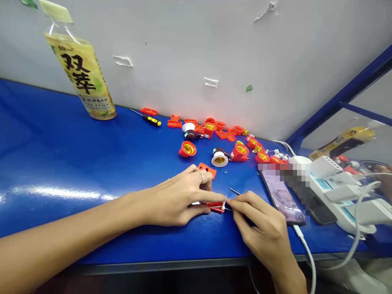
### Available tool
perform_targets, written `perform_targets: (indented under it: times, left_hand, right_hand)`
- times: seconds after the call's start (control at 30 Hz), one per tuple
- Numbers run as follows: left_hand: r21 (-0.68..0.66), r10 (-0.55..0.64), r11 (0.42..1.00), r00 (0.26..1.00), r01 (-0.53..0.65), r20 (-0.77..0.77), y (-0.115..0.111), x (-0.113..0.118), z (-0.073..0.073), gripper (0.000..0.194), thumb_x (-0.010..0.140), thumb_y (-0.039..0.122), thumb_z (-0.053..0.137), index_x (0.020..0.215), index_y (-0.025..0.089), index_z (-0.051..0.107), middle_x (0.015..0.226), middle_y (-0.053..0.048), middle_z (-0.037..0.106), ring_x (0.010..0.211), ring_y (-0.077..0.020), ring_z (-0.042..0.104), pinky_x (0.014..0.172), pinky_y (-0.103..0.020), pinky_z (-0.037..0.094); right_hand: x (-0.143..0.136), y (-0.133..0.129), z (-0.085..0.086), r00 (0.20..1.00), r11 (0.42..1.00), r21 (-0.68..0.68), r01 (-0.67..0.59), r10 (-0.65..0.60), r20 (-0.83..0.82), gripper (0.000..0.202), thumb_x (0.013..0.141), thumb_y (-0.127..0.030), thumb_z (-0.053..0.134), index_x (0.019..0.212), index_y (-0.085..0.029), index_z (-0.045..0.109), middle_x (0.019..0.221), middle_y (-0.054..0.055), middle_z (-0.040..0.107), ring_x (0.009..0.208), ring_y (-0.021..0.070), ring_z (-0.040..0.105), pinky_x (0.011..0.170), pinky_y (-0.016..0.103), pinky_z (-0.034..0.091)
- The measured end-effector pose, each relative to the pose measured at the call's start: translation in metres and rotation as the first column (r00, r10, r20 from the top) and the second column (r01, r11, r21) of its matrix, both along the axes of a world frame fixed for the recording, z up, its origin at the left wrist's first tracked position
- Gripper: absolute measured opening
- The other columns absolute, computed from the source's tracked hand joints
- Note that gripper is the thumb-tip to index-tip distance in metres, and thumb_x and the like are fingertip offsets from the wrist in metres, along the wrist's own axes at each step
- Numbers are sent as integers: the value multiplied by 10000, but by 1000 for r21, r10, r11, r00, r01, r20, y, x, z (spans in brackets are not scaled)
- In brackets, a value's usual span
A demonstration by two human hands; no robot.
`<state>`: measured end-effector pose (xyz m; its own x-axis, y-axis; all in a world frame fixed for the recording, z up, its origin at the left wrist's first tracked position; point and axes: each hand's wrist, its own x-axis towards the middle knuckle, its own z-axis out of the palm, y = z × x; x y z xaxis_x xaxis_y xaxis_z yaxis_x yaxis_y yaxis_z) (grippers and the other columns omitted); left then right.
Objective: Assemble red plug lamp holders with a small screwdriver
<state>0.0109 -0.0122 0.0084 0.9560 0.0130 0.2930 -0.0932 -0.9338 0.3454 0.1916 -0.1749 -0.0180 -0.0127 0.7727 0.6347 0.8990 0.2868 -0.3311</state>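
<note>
Gripping the red casing [216, 207] (likely light, stiff; hold its sides), your left hand [185, 192] half-curls; right hand [261, 220] bent, hold unclear.

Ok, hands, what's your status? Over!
Left hand: holding small red plastic piece. Right hand: at its right end. Black-edged rectangular phone: close beside right hand.

This looks like a small assembly workshop, built around a blue bench [122, 163]: red threaded sockets [210, 127] and a black-and-yellow screwdriver [151, 120] lie toward its back, a red piece [217, 207] in work toward its front, and a loaded power strip [329, 200] at its right (a drink bottle [88, 81] stands at its back left); behind it rises a scuffed white wall [168, 61].
</note>
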Motion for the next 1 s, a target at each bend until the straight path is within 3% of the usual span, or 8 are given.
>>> perform_targets:
  times: [0.5,0.8,1.0]
  left_hand:
    - [123,-14,992,999,18,-33,-1,0,0,298,1010,232,538,1271,293,670,982,-77,519,895,-213,490,843,-356,410]
    - [141,-26,990,999,29,-26,1,-1,1,304,1011,223,529,1272,296,667,992,-80,533,903,-218,503,829,-350,407]
    - [88,-26,996,999,22,43,1,-1,-1,284,1016,231,531,1246,293,684,1000,-74,552,889,-198,535,836,-338,417]
  right_hand:
    - [2,-1,1,1000,999,-45,-7,7,-10,241,921,-31,566,996,-197,722,918,46,689,811,134,666,722,250,570]
    - [2,1,-1,996,996,-90,-15,7,-90,230,933,-45,551,981,-209,705,937,38,681,838,139,658,737,265,550]
    - [-3,-3,8,997,998,-36,43,-45,-66,166,921,-75,571,996,-194,658,908,47,654,821,159,623,724,302,510]
